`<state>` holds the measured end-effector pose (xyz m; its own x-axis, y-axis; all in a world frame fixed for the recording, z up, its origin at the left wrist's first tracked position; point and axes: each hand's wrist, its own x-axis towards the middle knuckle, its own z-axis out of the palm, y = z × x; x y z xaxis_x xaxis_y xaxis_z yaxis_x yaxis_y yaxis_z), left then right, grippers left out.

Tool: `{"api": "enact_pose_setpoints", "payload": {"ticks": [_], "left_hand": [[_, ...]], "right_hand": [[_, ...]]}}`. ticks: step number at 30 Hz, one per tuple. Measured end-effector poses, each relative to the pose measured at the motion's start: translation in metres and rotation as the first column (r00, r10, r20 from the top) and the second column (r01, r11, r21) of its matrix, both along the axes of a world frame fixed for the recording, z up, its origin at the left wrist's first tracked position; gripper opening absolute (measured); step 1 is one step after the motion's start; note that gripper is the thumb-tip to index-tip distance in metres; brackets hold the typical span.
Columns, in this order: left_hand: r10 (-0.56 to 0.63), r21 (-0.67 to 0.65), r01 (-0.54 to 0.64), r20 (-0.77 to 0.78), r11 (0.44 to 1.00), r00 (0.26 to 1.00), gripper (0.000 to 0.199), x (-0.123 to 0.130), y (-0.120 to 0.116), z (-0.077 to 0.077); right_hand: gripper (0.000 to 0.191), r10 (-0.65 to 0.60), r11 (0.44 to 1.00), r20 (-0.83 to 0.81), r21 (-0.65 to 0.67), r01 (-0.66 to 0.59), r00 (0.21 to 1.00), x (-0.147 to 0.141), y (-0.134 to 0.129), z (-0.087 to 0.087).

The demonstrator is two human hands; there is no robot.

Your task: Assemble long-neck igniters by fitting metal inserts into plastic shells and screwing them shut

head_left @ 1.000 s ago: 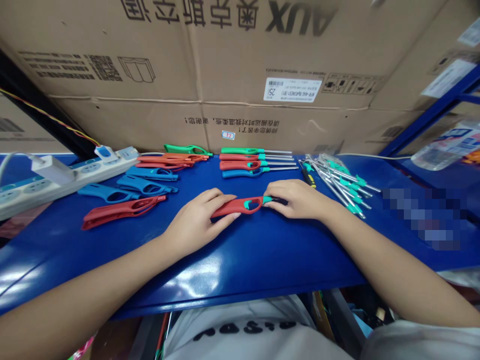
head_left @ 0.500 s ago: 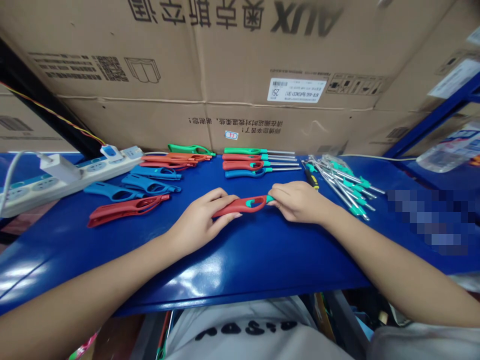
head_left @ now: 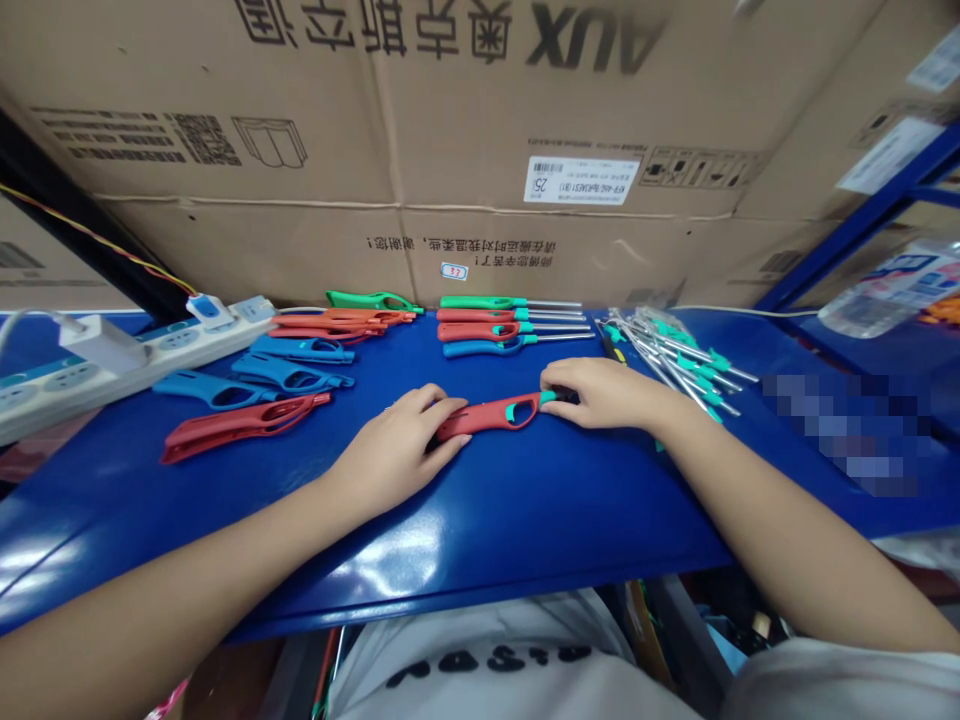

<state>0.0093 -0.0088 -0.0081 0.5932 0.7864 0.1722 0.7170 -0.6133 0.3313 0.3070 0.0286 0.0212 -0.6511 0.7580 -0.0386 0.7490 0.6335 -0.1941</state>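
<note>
A red stick lighter [head_left: 486,420] with a teal trigger and teal collar lies crosswise in front of me, low over the blue table. My left hand [head_left: 394,440] pinches its handle end between thumb and fingers. At the collar end my right hand [head_left: 604,392] is closed, fingers curled around the front part; whatever extends beyond the collar is hidden in the hand. Behind sit several stick lighters with metal rods, including a blue one [head_left: 480,348] and a green one [head_left: 480,302]. Loose metal rods with teal collars [head_left: 679,360] are piled to the right.
Rodless lighter bodies lie at left: red [head_left: 240,425], blue [head_left: 292,375], orange [head_left: 337,320] and green [head_left: 371,300]. A white power strip [head_left: 172,345] stands behind them. A black-and-yellow tool handle [head_left: 611,345] lies near the rods. Cardboard [head_left: 480,130] walls off the back; a plastic bottle [head_left: 870,300] is at right.
The view has shifted a little. Both hands and the red lighter have moved slightly right relative to the table, and the right fingers have shifted their hold at the collar end.
</note>
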Motion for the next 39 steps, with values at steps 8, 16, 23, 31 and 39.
{"api": "enact_pose_setpoints", "payload": {"ticks": [8, 16, 23, 31, 39], "left_hand": [[-0.015, -0.017, 0.017, 0.089, 1.0, 0.996, 0.036, 0.0, 0.002, -0.005], [-0.018, 0.013, 0.017, 0.096, 1.0, 0.995, 0.037, 0.0, 0.002, -0.005], [-0.01, -0.001, 0.01, 0.102, 1.0, 0.995, 0.038, 0.0, 0.0, -0.004], [-0.016, 0.017, 0.014, 0.109, 1.0, 0.994, 0.037, 0.0, 0.0, -0.005], [-0.01, 0.024, 0.008, 0.083, 1.0, 0.996, 0.038, -0.002, -0.001, -0.005]], "right_hand": [[0.018, 0.014, 0.999, -0.071, -0.038, -0.017, 0.997, 0.001, -0.001, -0.001], [0.038, -0.092, 0.992, -0.072, 0.075, 0.097, 0.993, 0.004, 0.005, 0.001], [0.04, -0.589, 0.77, 0.06, 0.346, 0.536, 0.806, 0.008, 0.01, -0.011], [0.048, -0.774, 0.628, 0.095, 0.242, 0.74, 0.626, 0.03, 0.02, -0.016], [0.043, -0.805, 0.592, 0.117, 0.221, 0.775, 0.581, 0.03, 0.021, -0.003]]}}
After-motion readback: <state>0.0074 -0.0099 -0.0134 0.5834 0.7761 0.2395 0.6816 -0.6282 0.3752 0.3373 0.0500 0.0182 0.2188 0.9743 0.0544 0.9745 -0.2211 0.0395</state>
